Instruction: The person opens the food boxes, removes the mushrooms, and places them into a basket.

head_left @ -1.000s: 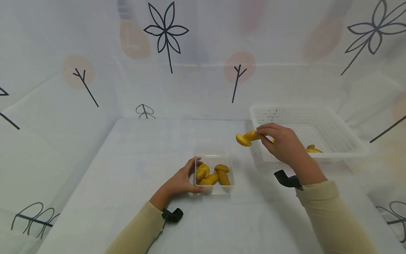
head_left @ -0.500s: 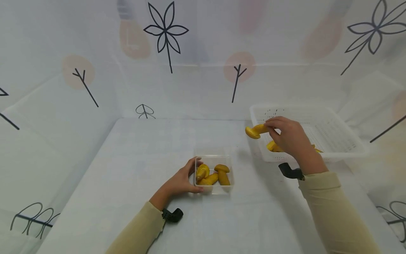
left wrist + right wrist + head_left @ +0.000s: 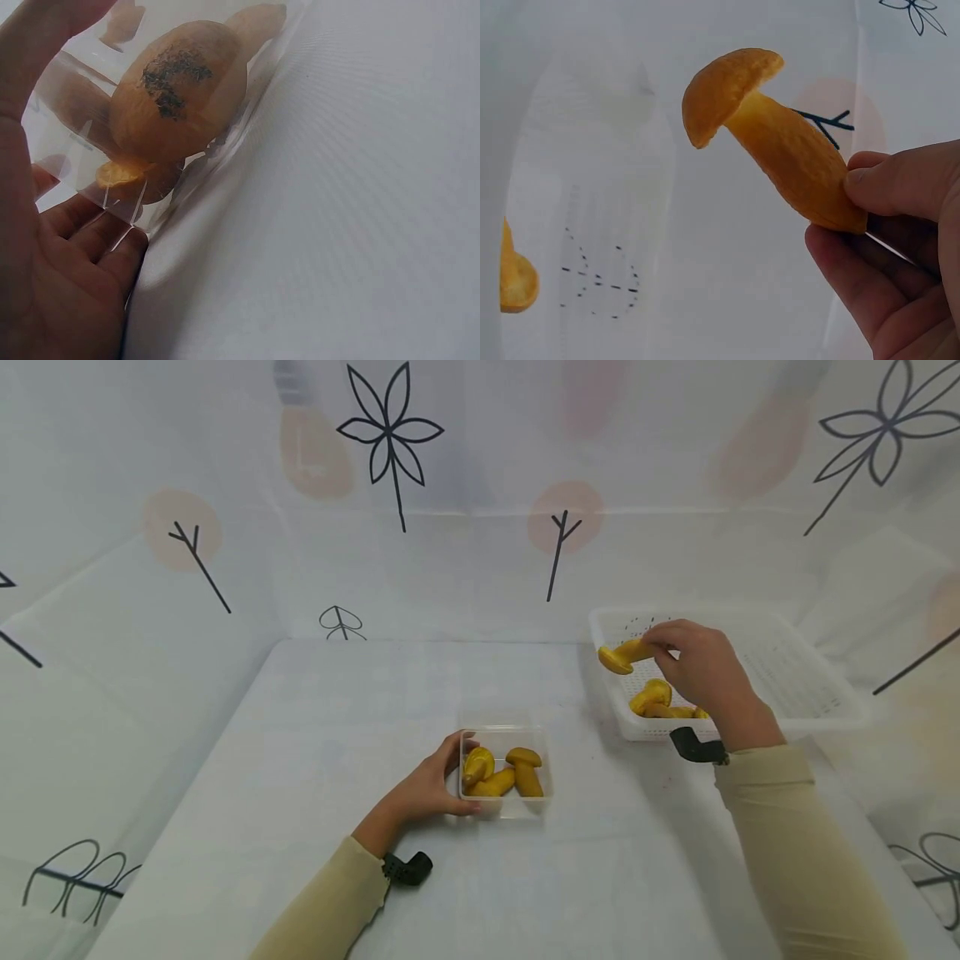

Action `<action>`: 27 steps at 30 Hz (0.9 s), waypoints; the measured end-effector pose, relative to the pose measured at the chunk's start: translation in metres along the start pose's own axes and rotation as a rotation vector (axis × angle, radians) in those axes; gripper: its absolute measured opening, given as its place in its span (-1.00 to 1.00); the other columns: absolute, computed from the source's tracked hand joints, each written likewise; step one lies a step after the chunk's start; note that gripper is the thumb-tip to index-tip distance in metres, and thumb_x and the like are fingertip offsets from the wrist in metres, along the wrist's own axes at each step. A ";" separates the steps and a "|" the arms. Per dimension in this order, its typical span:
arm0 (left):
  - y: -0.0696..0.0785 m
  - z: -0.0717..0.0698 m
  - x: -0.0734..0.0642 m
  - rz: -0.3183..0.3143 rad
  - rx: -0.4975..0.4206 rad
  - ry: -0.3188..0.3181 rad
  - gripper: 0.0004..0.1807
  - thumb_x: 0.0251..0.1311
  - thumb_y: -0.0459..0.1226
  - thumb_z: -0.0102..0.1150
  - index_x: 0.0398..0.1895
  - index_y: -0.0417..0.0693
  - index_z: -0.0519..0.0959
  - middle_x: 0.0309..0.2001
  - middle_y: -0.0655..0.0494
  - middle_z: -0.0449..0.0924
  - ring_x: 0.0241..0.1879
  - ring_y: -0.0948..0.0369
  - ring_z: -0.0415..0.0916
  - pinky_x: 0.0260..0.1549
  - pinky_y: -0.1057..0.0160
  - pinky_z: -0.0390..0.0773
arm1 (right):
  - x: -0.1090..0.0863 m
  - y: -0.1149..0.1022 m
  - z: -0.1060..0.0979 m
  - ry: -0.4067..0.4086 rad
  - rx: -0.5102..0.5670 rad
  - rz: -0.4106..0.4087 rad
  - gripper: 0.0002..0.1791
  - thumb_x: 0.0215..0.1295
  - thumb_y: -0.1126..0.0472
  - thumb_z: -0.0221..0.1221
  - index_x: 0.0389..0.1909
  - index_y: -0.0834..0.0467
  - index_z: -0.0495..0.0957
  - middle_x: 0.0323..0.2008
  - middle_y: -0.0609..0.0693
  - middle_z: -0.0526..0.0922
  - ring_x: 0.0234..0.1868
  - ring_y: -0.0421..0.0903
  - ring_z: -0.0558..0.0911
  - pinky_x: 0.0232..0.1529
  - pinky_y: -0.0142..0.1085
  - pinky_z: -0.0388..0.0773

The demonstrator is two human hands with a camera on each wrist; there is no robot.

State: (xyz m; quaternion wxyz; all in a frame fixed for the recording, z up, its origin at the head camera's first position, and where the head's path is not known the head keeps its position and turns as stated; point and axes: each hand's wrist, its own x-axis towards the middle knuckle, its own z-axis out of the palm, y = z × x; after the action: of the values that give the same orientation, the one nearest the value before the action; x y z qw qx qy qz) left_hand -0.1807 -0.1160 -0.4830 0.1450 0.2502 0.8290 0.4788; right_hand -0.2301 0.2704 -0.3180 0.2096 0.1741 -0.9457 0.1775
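While your left hand (image 3: 423,787) grips the clear box (image 3: 517,810), your right hand (image 3: 701,664) pinches a yellow mushroom (image 3: 628,653) over the perforated basket (image 3: 795,685); looks mid-transfer, I'd probably lower it next.

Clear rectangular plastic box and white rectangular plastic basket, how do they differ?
The clear plastic box is see-through; the white plastic basket is pierced with small holes. The box is much smaller than the basket. In the head view, the box stands nearer the front, the basket farther back at right. Both are open-topped and contain yellow mushrooms with caps and stalks.
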 end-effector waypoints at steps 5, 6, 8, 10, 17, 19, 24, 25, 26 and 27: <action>0.001 0.000 0.000 0.000 -0.004 -0.001 0.21 -0.17 0.03 0.54 0.50 0.11 -0.06 0.43 0.20 0.21 0.48 0.28 0.06 0.45 0.18 0.12 | 0.006 0.006 -0.005 -0.005 -0.002 0.022 -0.82 0.28 0.39 0.18 -0.14 0.30 0.66 -0.08 0.25 0.67 -0.05 0.22 0.60 -0.06 0.10 0.57; 0.001 0.000 0.000 -0.001 -0.005 0.000 0.21 -0.17 0.03 0.54 0.50 0.11 -0.06 0.43 0.20 0.21 0.48 0.28 0.06 0.45 0.18 0.12 | 0.008 0.007 -0.006 -0.015 -0.003 0.035 -0.82 0.30 0.38 0.17 -0.13 0.29 0.65 -0.06 0.26 0.66 -0.04 0.23 0.59 -0.05 0.11 0.57; 0.001 0.000 0.000 0.000 -0.008 0.001 0.22 -0.17 0.03 0.54 0.50 0.11 -0.06 0.43 0.20 0.20 0.49 0.27 0.06 0.45 0.18 0.12 | 0.011 0.011 -0.008 -0.042 -0.005 0.067 -0.80 0.32 0.37 0.14 -0.10 0.30 0.64 -0.03 0.27 0.65 -0.02 0.24 0.58 -0.04 0.13 0.55; 0.000 0.000 0.000 -0.001 -0.010 0.002 0.22 -0.17 0.03 0.54 0.50 0.11 -0.06 0.43 0.19 0.20 0.49 0.27 0.06 0.45 0.18 0.12 | 0.013 0.015 -0.008 -0.077 -0.007 0.114 -0.78 0.35 0.35 0.12 -0.06 0.30 0.63 0.01 0.29 0.62 0.02 0.26 0.55 0.00 0.16 0.54; -0.001 0.000 0.000 0.006 -0.011 0.003 0.21 -0.17 0.03 0.54 0.50 0.11 -0.05 0.43 0.17 0.21 0.49 0.25 0.07 0.46 0.15 0.12 | 0.019 0.029 -0.004 -0.156 -0.009 0.228 -0.74 0.39 0.31 0.09 0.00 0.32 0.59 0.05 0.34 0.57 0.03 0.29 0.52 0.04 0.20 0.51; -0.001 0.000 0.000 0.008 -0.012 0.002 0.21 -0.17 0.03 0.54 0.50 0.11 -0.05 0.43 0.17 0.21 0.49 0.25 0.07 0.45 0.15 0.13 | 0.021 0.031 -0.003 -0.176 -0.004 0.256 -0.74 0.40 0.30 0.08 0.01 0.33 0.58 0.06 0.35 0.56 0.04 0.30 0.51 0.06 0.21 0.50; -0.001 0.000 0.000 0.003 -0.013 -0.001 0.21 -0.17 0.05 0.53 0.50 0.12 -0.06 0.43 0.16 0.22 0.48 0.24 0.08 0.45 0.15 0.13 | 0.025 0.039 0.001 -0.217 -0.003 0.296 -0.72 0.40 0.31 0.06 0.02 0.35 0.57 0.07 0.37 0.55 0.06 0.31 0.49 0.07 0.22 0.49; -0.001 0.000 0.000 0.001 -0.012 -0.002 0.21 -0.17 0.06 0.53 0.50 0.12 -0.06 0.43 0.17 0.22 0.48 0.24 0.08 0.45 0.15 0.13 | 0.026 0.040 0.002 -0.227 -0.003 0.302 -0.72 0.41 0.30 0.06 0.03 0.35 0.57 0.07 0.38 0.54 0.06 0.31 0.49 0.07 0.22 0.48; -0.001 0.000 0.000 -0.001 -0.010 -0.002 0.21 -0.17 0.06 0.53 0.50 0.13 -0.06 0.43 0.18 0.22 0.48 0.23 0.08 0.45 0.14 0.14 | 0.026 0.042 0.002 -0.238 -0.003 0.307 -0.71 0.41 0.30 0.05 0.03 0.36 0.56 0.08 0.39 0.53 0.07 0.32 0.48 0.08 0.23 0.48; -0.001 0.000 0.000 -0.003 -0.010 -0.002 0.21 -0.17 0.07 0.53 0.50 0.13 -0.06 0.42 0.18 0.22 0.48 0.23 0.08 0.45 0.14 0.14 | 0.027 0.044 0.003 -0.247 -0.003 0.311 -0.71 0.42 0.30 0.04 0.04 0.36 0.56 0.08 0.39 0.52 0.07 0.33 0.48 0.08 0.23 0.47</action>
State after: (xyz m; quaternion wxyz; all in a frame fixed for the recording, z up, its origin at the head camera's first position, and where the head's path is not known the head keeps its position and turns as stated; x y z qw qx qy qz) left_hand -0.1812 -0.1160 -0.4835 0.1478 0.2487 0.8267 0.4825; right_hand -0.2718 0.3010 -0.3196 0.0620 0.0459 -0.9800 0.1835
